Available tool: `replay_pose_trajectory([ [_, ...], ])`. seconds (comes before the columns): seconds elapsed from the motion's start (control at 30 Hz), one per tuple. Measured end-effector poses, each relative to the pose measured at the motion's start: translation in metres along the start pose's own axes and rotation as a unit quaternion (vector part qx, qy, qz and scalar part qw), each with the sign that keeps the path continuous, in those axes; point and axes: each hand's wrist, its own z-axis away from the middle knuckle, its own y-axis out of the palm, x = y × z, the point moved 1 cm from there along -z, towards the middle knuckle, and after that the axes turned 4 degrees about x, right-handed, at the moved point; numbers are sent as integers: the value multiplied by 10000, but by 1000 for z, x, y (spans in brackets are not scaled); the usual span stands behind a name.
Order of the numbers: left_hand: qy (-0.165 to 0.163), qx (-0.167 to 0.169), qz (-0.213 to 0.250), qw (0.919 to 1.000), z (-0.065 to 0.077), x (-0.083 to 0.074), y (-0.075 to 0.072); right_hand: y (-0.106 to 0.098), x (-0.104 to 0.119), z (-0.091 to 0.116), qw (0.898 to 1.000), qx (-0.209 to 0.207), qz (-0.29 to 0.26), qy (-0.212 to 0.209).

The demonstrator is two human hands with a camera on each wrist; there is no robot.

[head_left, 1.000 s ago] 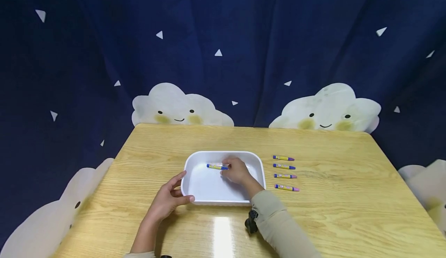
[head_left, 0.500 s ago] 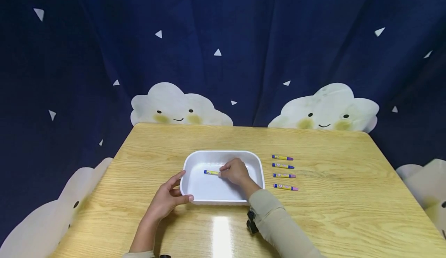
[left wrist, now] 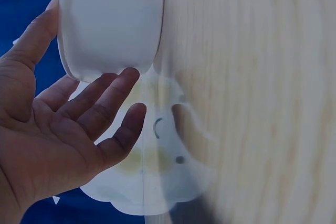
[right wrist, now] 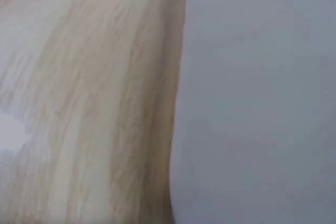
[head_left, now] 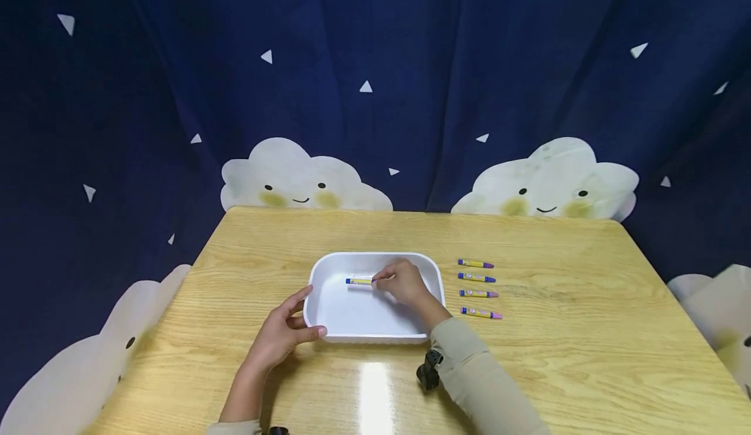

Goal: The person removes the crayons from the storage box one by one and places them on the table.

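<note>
A white tray (head_left: 375,338) sits on the table in front of the person. The left hand (head_left: 280,336) rests against its left end, thumb on the front rim near the corner and fingers extended along the side. In the left wrist view, those fingers (left wrist: 107,106) touch the tray's wall (left wrist: 113,19). Inside the tray, the right hand (head_left: 405,285) pinches the right end of a yellow-wrapped crayon (head_left: 358,282) with a blue left end. The crayon lies nearly level over the tray's bottom, its right end hidden by the fingertips. The right wrist view shows only tray wall and table.
Right of the tray, several crayons lie in a column on the wooden table (head_left: 587,304): purple-tipped (head_left: 476,264), blue-tipped (head_left: 476,278), and pink-tipped ones (head_left: 481,314). Behind the table hangs a dark blue curtain (head_left: 328,115) with cloud shapes.
Inside the tray, the right hand has taken hold of the crayon, shifting it toward the person and then back away. The left hand stays at the tray's left end.
</note>
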Motion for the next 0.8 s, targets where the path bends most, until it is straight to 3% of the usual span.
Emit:
replay_pose_trajectory([
  [0.23,-3,3,-50,10000,-2,1,0,-6,-2,3,9998,154,76,-93],
  [0.53,-150,-204,-3,9997,0,2,2,-38,3,32,9915,414,-3,-1231],
  [0.8,-75,-168,34,9998,-1,3,0,-66,0,55,9924,313,-156,-1177],
])
